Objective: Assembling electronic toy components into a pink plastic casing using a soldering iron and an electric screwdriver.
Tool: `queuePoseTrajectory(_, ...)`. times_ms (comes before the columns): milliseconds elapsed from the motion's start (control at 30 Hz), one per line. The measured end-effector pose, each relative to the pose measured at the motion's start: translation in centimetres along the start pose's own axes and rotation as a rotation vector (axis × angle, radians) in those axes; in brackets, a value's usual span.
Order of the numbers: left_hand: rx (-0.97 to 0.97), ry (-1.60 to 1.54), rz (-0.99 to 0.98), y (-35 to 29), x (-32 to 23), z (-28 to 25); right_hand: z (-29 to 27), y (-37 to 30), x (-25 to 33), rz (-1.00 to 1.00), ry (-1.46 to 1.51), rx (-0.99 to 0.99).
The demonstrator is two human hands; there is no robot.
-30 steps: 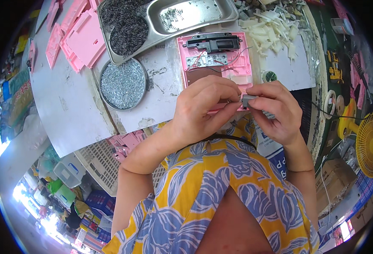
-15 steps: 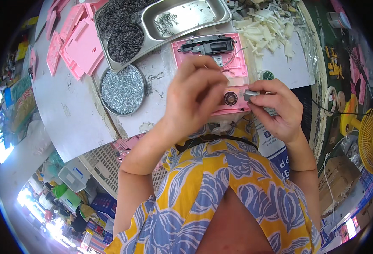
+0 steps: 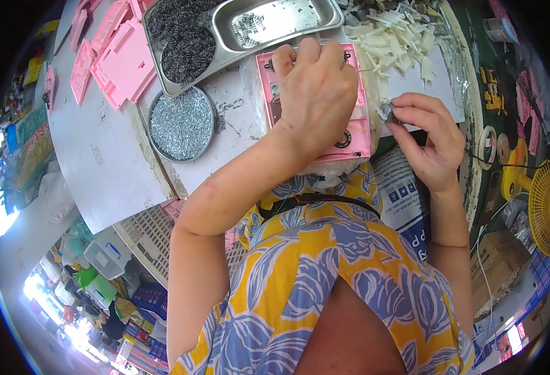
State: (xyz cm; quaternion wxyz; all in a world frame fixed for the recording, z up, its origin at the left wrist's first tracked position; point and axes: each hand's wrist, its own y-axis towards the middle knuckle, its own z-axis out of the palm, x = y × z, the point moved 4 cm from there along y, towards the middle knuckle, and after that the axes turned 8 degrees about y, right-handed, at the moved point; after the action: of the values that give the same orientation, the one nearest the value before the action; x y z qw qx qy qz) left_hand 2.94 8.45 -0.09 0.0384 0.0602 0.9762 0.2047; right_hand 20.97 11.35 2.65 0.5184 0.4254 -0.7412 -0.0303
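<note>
A pink plastic case (image 3: 362, 137) lies in front of me with a dark round part (image 3: 344, 139) in its near half. My left hand (image 3: 319, 94) is over the case, back upward, fingers bent down at its far edge. It covers most of the black part mounted there; the fingertips and anything they grip are hidden. To the right of the case, my right hand (image 3: 430, 134) pinches a small grey metal part (image 3: 385, 112) between thumb and fingers. Something whitish shows at that part's left end.
Beyond the case stands a metal tray (image 3: 225, 59) with black springs (image 3: 184, 47). A round tin (image 3: 213, 125) of small silvery pieces stands left, near pink panels (image 3: 124, 65). White plastic pieces (image 3: 400, 40) are heaped at the far right. A yellow fan (image 3: 545, 206) stands right.
My left hand has moved away from me to the far half of the case, its fingers bending down. My right hand has drawn off to the right with the grey metal part.
</note>
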Motion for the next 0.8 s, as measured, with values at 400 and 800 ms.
queuePoseTrajectory(400, -0.123, -0.456, -0.265, -6.4, 4.3, -0.2, 2.4, 2.3, -3.5, 0.114, 0.042, 0.206)
queuePoseTrajectory(800, -0.137, -0.478, -0.260, -5.7, 4.2, -0.6, 3.8, 4.7, -4.5, 0.234, -0.089, 0.357)
